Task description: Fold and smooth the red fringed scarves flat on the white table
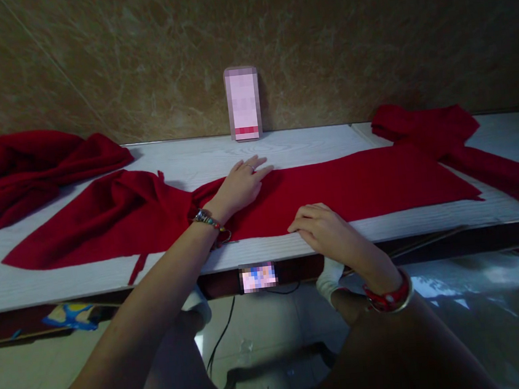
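A long red cloth [360,184] lies spread along a white wood-grain ledge. Its middle stretch is flat, while its left part [118,222] is bunched in loose folds. My left hand [242,187] rests palm down near its far edge, fingers stretched out. At the near edge, my right hand [323,228] has its fingers bent and close together on the cloth; its fingertips are partly hidden. Beaded bracelets circle my left wrist, and a red band and a bangle are on my right.
Another crumpled red cloth [29,172] lies at the far left, and a folded red piece [433,130] at the right. A phone [244,103] leans against the brown marbled wall [340,37]. A small lit screen [258,277] sits below the ledge's front edge, near a black cable [223,334].
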The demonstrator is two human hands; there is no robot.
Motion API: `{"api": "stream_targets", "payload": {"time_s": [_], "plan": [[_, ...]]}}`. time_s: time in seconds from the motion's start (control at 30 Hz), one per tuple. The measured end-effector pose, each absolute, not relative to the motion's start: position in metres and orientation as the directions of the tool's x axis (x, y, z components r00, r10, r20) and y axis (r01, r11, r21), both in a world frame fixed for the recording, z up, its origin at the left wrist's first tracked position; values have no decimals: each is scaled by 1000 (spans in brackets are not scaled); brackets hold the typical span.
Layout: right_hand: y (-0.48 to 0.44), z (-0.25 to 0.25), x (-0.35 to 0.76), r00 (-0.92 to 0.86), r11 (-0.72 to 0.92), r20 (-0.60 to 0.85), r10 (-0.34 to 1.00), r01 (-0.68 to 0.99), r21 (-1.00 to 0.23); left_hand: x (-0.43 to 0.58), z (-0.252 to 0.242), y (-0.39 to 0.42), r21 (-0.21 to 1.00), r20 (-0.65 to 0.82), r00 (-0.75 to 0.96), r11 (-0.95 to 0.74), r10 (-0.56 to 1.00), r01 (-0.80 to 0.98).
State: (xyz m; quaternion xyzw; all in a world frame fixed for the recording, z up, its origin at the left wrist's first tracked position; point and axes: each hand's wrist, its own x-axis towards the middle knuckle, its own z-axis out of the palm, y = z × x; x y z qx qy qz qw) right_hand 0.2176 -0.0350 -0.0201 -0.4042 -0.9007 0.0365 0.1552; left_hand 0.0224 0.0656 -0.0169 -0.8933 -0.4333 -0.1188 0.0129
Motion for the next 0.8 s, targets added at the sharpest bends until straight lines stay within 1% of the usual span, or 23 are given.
{"api": "stream_targets", "payload": {"time_s": [0.07,0.13,0.17,0.2,0.27,0.4,0.5,0.6,0.67,0.7,0.73,0.8], "plan": [[-34,-19,217,-629,671,241,739,718,-183,28,-16,60,118,202,729,-755,654,645],[-34,-19,216,-628,668,234,742,722,-179,33,-16,57,171,109,814,-818,570,550],[-34,-18,216,-625,664,230,746,727,-175,35,-17,56,187,60,833,-826,549,531],[-33,-18,215,-622,659,225,750,733,-170,36,-18,56,193,17,836,-822,548,535],[-34,-18,214,-617,652,219,756,741,-160,36,-20,59,183,-48,802,-784,595,593],[-35,-18,214,-608,648,234,759,743,-170,32,-21,64,151,-115,664,-648,738,746],[-36,-20,215,-593,645,263,761,738,-200,26,-21,69,151,-67,632,-619,772,771],[-36,-24,217,-577,642,290,763,729,-237,15,-21,75,171,80,616,-620,783,766],[-36,-26,218,-569,640,302,765,723,-259,5,-19,79,170,184,560,-587,808,792],[-36,-27,218,-568,641,307,764,719,-268,1,-18,81,164,213,537,-571,816,804],[-36,-28,218,-569,644,310,762,715,-273,-3,-17,82,155,220,531,-567,818,809],[-36,-28,218,-570,648,315,759,710,-277,-8,-15,84,143,188,567,-594,802,792]]}}
